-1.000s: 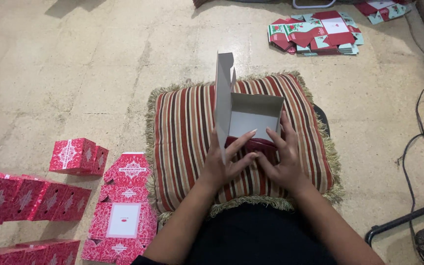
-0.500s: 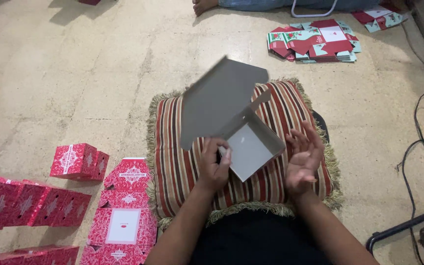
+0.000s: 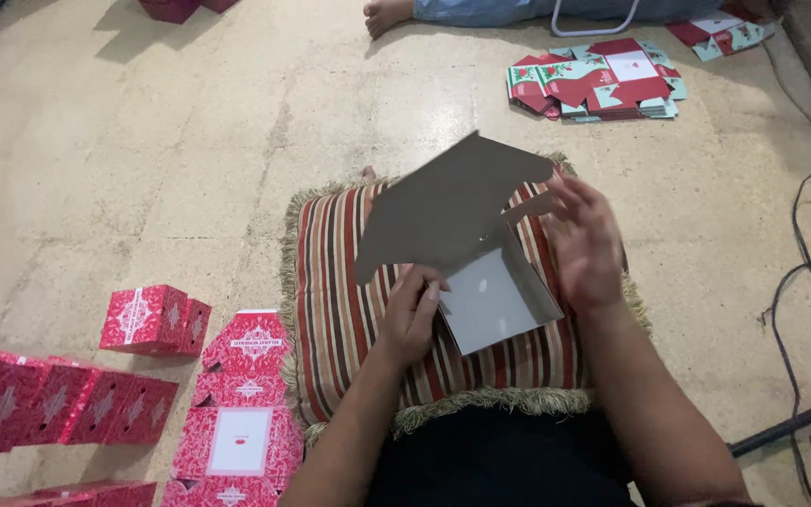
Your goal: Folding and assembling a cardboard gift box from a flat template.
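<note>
A half-folded cardboard box [image 3: 481, 253], grey inside, is lifted above a striped cushion [image 3: 340, 300]. Its wide flap points up and left, and its open tray faces me. My left hand [image 3: 412, 314] grips the box at its lower left edge. My right hand [image 3: 586, 239] is beside the box's right wall, fingers spread, touching or nearly touching it; no grip shows there. Both forearms reach in from the bottom of the view.
Finished red patterned boxes [image 3: 152, 319] stand in rows on the floor at left, with flat red box blanks [image 3: 241, 422] beside the cushion. More flat blanks [image 3: 603, 80] lie at the top right. Another person's foot [image 3: 389, 14] is at the top. A black cable [image 3: 800, 272] runs along the right.
The box has been lifted off the cushion and turned, its flap swinging up and left. My right hand came off the box and spread beside it.
</note>
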